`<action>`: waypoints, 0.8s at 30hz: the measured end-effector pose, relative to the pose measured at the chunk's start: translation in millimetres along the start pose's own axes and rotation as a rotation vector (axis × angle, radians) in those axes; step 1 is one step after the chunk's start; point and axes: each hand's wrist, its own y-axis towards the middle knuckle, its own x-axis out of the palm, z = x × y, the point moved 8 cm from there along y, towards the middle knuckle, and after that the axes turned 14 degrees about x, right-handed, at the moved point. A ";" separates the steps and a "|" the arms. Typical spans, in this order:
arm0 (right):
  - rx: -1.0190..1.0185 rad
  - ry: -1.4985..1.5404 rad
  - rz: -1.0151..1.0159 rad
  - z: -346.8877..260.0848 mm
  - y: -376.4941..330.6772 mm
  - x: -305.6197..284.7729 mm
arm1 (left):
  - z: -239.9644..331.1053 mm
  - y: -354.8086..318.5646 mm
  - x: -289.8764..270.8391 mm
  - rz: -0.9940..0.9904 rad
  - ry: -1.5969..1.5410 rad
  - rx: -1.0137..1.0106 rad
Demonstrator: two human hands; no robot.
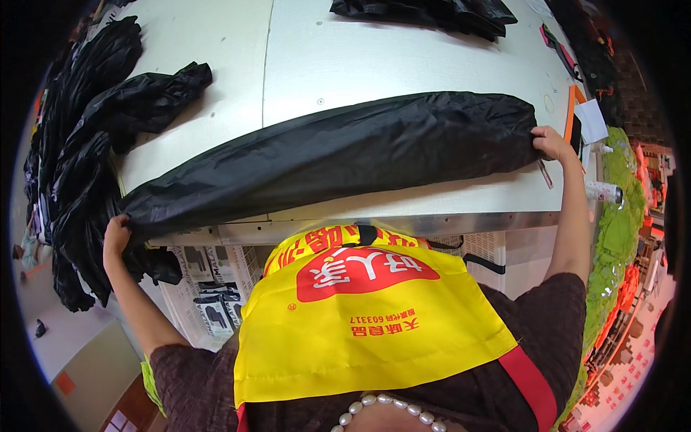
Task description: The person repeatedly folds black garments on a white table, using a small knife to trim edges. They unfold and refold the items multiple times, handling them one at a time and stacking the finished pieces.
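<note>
A long folded piece of shiny black fabric (338, 155) stretches across the white table, bowed by the lens. Its left end is pinched in the fingers of my left hand (116, 235), by the near table edge. Over at the far right end, my right hand (552, 143) grips the other end between thumb and fingers. The fabric lies smooth in the middle and gathers into wrinkles toward the right. Whether it is a garment, and of what kind, cannot be made out.
More crumpled black fabric (93, 144) hangs over the table's left side. A folded black stack (432, 14) lies at the back. White paper (590, 121), an orange edge (572, 108) and a patterned roll (603, 191) are at right. Baskets with printed bags (209, 288) stand under the table (209, 36).
</note>
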 end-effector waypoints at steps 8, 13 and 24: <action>0.199 -0.266 0.679 -26.0 46.5 27.8 | 39.9 40.9 69.4 0.508 0.583 -0.261; 0.019 -0.082 0.938 -10.8 63.6 29.3 | -21.1 25.5 107.3 0.968 0.200 -0.249; 0.170 -0.210 0.911 -12.4 89.1 39.9 | -62.7 40.8 105.3 0.478 0.160 -0.659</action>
